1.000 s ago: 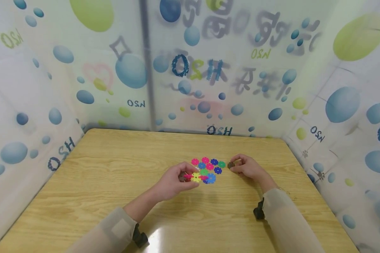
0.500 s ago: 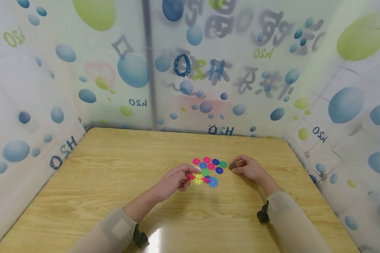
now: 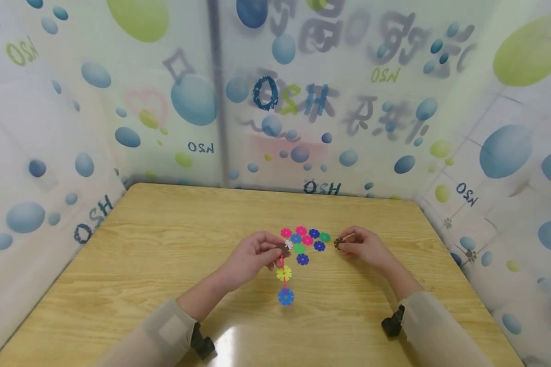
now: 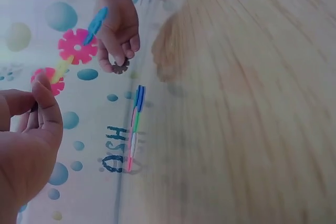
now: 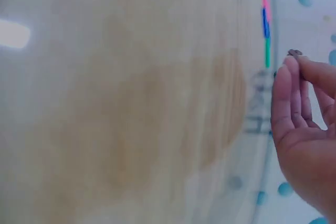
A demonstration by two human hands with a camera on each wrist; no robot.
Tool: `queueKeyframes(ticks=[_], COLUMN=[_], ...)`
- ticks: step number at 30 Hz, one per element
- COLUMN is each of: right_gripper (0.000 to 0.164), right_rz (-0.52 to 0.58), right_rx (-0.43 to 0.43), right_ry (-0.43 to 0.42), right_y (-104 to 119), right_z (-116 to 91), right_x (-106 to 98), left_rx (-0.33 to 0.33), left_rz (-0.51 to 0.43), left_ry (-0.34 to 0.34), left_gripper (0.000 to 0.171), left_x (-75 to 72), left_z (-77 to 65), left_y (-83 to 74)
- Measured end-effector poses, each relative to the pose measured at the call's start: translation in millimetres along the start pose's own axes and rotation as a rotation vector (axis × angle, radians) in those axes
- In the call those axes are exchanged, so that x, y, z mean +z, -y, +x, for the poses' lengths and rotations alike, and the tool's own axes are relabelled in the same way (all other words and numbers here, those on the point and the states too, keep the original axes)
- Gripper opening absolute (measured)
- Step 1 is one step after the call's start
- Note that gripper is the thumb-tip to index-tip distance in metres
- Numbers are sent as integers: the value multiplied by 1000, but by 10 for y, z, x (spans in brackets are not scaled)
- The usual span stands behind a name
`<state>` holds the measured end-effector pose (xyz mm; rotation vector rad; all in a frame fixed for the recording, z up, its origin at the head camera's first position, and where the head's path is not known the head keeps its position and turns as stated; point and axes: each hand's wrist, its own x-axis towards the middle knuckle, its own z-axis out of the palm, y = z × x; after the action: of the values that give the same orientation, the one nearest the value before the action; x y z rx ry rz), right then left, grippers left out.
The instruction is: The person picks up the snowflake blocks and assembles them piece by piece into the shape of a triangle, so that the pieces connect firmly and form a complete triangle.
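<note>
My left hand (image 3: 252,261) pinches a brown notched plastic disc (image 3: 283,250) at one end of a linked chain. From it the chain runs toward me in the head view, through a pink disc, a yellow disc (image 3: 283,273) and another pink disc (image 4: 77,46) to a blue disc (image 3: 285,296). To the right, my right hand (image 3: 366,251) holds a single brown disc (image 3: 337,243) between thumb and fingertips. The two hands are apart, with loose discs (image 3: 307,240) lying flat on the table between and beyond them.
The loose discs are pink, blue, dark blue, green and white. They lie on a wood-grain table (image 3: 188,229). Printed curtain walls (image 3: 165,127) with blue and green spots stand at the back and both sides. Small black devices (image 3: 203,344) are strapped at both wrists.
My left hand has turned the chain, so its blue end swings from pointing right to pointing toward me. A dark blue loose disc is now uncovered. The right hand has barely shifted, still holding its disc.
</note>
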<state>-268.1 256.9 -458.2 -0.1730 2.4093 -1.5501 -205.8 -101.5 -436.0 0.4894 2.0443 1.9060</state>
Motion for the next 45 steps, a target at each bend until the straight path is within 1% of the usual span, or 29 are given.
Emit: queueKeyframes(ticks=[2,6,8,10,14,18,21,28,33,39,45], right_gripper=[31,36,37,35,28,26,24,20,17,12,11], right_rz=[49,95,106,126,160,201,229,216,204,188,173], right_rx=[-37,-113,-146,-175,-229,-267,-271,-258,-301,-368,-382], right_ry=[14,30,39,40,48,58,66,70,60,56,51], right_y=[57,188,262,344,494,584,620,658,650,654,663], right_z=[-72,-181,-224,-269,-352,-418,-456,-495,-505,-520,-536], right_x=[49,180,254,334,497,637,706,776,791,801,812], left_rx=[-11,-27,-31,-30,-22,3,10,-1,6,-8,-7], left_rz=[-15,-41,-23,5,29,-2,-25,-83,-97,-97,-125], left_ry=[-19,-58,-72,-81,-72,-49,-31,-16,-12,-19,-7], left_gripper=[24,22,21,21,22,23,24,24,25,24,27], left_x=[3,13,18,23,37,57,76,118,122,117,96], left_z=[16,34,35,28,14,0,-12,-41,-48,-47,-32], left_y=[-5,-29,-47,-60,-80,-108,-137,-180,-175,-173,-135])
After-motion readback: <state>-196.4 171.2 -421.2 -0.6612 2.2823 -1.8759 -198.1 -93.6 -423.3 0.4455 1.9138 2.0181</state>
